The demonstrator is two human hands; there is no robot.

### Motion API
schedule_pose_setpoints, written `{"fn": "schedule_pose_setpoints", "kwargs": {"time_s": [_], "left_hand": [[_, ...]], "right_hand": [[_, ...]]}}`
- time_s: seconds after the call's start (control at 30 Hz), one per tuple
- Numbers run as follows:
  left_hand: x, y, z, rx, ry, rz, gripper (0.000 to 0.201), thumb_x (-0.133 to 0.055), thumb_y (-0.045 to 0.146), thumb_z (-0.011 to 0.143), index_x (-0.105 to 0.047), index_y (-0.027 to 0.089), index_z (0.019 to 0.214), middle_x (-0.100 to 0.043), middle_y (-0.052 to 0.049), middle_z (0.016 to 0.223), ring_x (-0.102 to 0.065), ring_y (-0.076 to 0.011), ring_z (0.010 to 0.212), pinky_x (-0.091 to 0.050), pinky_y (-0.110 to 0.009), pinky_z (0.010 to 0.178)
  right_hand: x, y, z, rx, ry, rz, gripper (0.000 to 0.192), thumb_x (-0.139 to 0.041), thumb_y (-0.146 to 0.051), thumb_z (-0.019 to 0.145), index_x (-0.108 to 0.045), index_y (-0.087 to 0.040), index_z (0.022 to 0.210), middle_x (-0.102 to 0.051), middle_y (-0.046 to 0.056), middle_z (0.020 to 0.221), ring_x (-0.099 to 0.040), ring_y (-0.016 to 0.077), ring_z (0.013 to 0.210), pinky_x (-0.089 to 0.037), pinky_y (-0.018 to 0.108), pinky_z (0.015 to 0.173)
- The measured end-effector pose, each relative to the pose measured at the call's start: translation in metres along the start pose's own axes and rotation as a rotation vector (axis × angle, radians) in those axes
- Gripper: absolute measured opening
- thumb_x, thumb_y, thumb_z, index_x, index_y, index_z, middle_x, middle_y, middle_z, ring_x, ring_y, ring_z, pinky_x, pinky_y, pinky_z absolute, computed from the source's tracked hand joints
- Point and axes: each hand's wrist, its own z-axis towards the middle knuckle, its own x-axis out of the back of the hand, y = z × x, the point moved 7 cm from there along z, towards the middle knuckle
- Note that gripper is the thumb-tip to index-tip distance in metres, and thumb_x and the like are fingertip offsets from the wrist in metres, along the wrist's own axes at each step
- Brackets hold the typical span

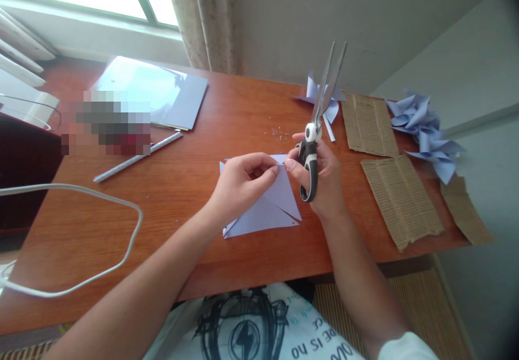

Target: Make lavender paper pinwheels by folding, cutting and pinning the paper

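A square sheet of pale paper (259, 214) lies on the table before me, with slits running in from its corners and small dots near some corners. My left hand (249, 179) is over its upper part, thumb and forefinger pinched at the paper's top edge. Scissors (310, 160) with black and white handles hang on my right hand (320, 173), their blades pointing up and slightly parted. That hand's thumb and a finger also meet at the paper's upper right corner, close to my left fingertips. Whatever small bit is between them is hidden.
Paper pinwheels (417, 117) lie at the far right, beside cardboard pieces (401, 198). Another pinwheel (312, 92) sits behind the scissors. Tiny paper scraps (279, 132) dot the wooden table (235, 117). Leftward are a rolled paper stick (138, 157), a shiny folder (190, 98) and a white cable (138, 225).
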Motion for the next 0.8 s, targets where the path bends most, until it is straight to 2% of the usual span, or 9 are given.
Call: {"fn": "schedule_pose_setpoints", "kwargs": {"time_s": [0.27,0.53,0.8], "left_hand": [[0.0007,0.0009,-0.0004,-0.034,0.017,0.053,0.019,-0.067,0.031,0.087,-0.072,0.014,0.079,-0.067,-0.003,0.073,-0.056,-0.0136,0.067,-0.043,-0.024,0.059],[0.0008,0.0023,-0.0017,-0.071,0.024,0.098,0.020,-0.067,0.032,0.088,-0.074,0.014,0.081,-0.070,-0.004,0.074,-0.057,-0.0138,0.066,-0.044,-0.024,0.058],[0.0003,0.0093,-0.0014,-0.105,0.038,0.178,0.019,-0.065,0.027,0.088,-0.073,0.014,0.078,-0.065,-0.002,0.066,-0.050,-0.0111,0.060,-0.038,-0.023,0.054]], "right_hand": [[-0.0041,-0.0010,-0.0010,-0.018,-0.034,-0.002,0.037,-0.078,-0.027,0.080,-0.063,-0.027,0.114,-0.067,-0.003,0.082,-0.057,0.0121,0.066,-0.049,0.029,0.059],[-0.0064,-0.0008,-0.0020,-0.013,-0.054,-0.044,0.040,-0.078,-0.028,0.078,-0.062,-0.028,0.115,-0.068,-0.003,0.082,-0.061,0.0140,0.070,-0.053,0.030,0.064],[-0.0067,-0.0024,-0.0014,0.017,-0.041,-0.040,0.038,-0.077,-0.024,0.078,-0.062,-0.027,0.113,-0.067,-0.003,0.081,-0.062,0.0134,0.069,-0.054,0.030,0.065]]}}
